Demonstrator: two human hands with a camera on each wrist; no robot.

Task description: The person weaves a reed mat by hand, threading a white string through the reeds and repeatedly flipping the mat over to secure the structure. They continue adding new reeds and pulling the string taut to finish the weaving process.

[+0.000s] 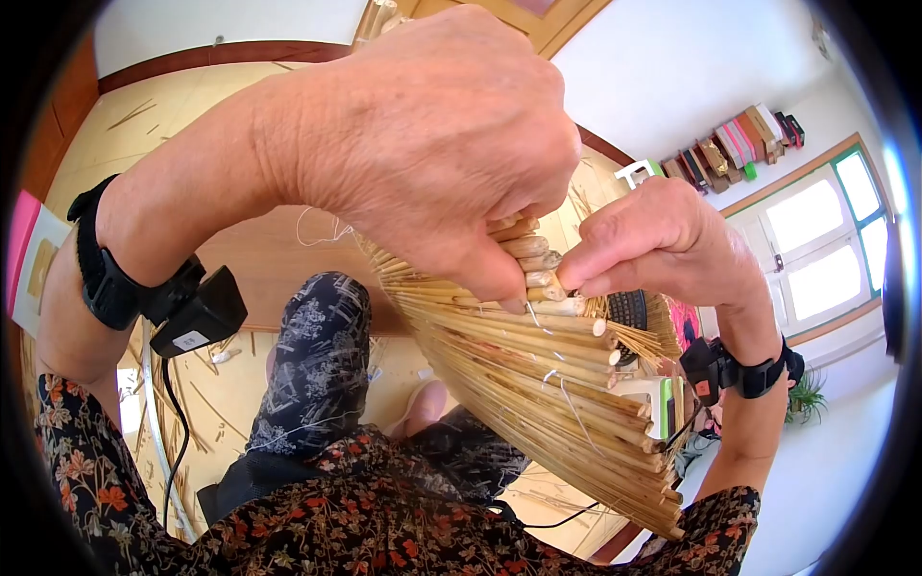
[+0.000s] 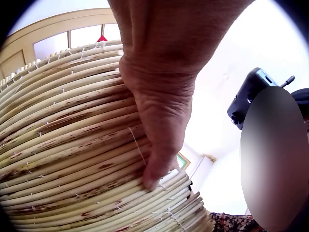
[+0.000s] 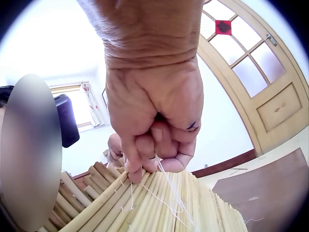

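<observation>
A mat of pale reeds [image 1: 538, 384] bound with white thread is held up in front of me, its cut ends facing right. My left hand [image 1: 480, 259] grips its upper edge, fingers curled over the reed ends, and the thumb [image 2: 157, 174] presses on the reeds [image 2: 63, 145] beside a strand of thread [image 2: 137, 147]. My right hand [image 1: 586, 274] meets it at the same reed ends. In the right wrist view that hand [image 3: 149, 164] is curled tight and pinches a white thread [image 3: 171, 188] that runs down onto the mat [image 3: 145, 208].
My knee in dark patterned trousers [image 1: 317, 355] lies under the mat. The wooden floor [image 1: 173, 115] is strewn with reed scraps. A shelf of boxes [image 1: 740, 144] and a window [image 1: 826, 240] stand at the right, and a panelled door [image 3: 260, 82] is behind.
</observation>
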